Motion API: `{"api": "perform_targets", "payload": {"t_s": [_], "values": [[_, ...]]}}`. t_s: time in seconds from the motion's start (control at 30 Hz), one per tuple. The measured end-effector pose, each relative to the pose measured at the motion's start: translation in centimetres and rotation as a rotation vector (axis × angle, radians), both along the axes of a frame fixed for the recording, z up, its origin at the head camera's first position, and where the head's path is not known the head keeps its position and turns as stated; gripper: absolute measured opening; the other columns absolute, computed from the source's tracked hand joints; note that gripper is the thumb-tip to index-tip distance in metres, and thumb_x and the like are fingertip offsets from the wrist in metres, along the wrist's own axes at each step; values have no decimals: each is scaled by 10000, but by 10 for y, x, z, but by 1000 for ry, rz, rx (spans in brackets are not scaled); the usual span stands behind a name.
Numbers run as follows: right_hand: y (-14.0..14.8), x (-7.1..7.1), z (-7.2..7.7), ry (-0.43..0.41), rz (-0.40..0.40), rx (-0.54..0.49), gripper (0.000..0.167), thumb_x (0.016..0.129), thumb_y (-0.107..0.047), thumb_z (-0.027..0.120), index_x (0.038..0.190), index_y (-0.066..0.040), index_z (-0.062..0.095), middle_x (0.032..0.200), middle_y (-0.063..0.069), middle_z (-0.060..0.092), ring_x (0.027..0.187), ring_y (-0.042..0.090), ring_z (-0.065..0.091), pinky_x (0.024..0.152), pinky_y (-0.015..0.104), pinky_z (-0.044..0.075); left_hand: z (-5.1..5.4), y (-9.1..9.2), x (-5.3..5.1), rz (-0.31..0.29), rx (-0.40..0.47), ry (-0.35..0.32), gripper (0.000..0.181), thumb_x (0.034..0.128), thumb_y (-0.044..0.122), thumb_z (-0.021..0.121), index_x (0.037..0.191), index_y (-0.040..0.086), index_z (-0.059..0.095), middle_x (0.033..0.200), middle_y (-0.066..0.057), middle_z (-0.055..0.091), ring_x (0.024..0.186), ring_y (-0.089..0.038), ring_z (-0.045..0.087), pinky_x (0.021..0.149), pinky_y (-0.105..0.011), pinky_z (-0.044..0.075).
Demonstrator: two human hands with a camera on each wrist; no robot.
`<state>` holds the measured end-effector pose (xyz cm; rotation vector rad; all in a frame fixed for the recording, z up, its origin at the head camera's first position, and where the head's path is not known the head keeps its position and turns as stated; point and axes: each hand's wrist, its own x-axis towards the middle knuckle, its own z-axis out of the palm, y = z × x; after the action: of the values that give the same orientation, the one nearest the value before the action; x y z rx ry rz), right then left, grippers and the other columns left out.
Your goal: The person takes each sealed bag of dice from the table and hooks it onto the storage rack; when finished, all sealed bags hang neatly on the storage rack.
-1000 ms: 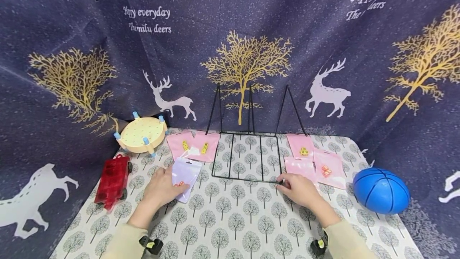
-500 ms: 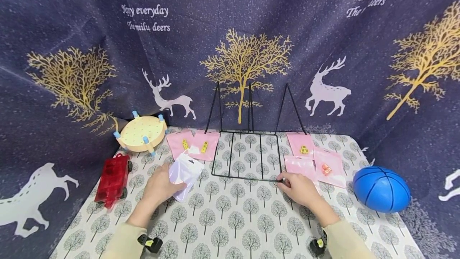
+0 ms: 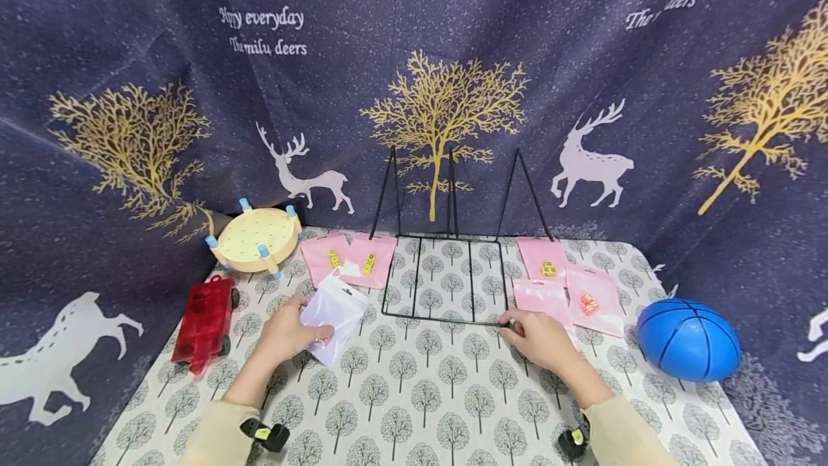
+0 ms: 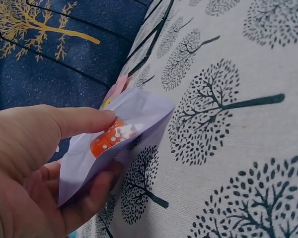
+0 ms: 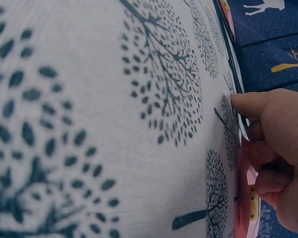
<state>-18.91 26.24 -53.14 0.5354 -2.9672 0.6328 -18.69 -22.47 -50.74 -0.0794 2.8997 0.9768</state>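
head view: my left hand pinches the lilac bag at the wire rack's eight o'clock; my right hand grips its four o'clock corner. i judge it early: no bag hangs there, five pink bags lie at nine and three o'clock.

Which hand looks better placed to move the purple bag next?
Probably the left hand: it pinches the purple bag. The right hand is farther from that bag, at the near right corner of the wire rack.
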Motion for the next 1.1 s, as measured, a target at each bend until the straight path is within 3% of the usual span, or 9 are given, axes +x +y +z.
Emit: {"api": "perform_targets", "payload": {"t_s": [0.37,0.67,0.87,1.1], "values": [[-1,3,2,-8,-10,-14,130,951,-270,775,1073,-228,759,568,-139,375,507,42,271,492,275,283,-4,-3,0,-12,100,4,738,756,324,917,1305,6,540,1143,-224,656,956,-335,604,800,-506,498],[-1,2,-2,-5,-22,-12,114,954,-276,769,1064,-247,759,571,-139,369,514,48,278,495,284,289,-1,-4,5,-8,153,19,780,804,306,890,1407,22,484,1315,-291,601,1152,-447,588,914,-629,484],[-2,1,-3,8,-29,-15,106,950,-275,774,1051,-244,762,574,-140,375,514,51,290,491,284,291,3,-2,11,-18,205,78,694,831,309,879,1378,67,528,1232,-181,664,1100,-350,620,902,-550,498],[-4,2,-3,16,-50,-18,102,946,-268,783,1041,-232,772,571,-134,384,510,56,286,491,279,280,12,8,17,-109,308,175,573,886,248,851,1367,71,594,1205,-109,690,1099,-280,642,922,-484,512]]}}
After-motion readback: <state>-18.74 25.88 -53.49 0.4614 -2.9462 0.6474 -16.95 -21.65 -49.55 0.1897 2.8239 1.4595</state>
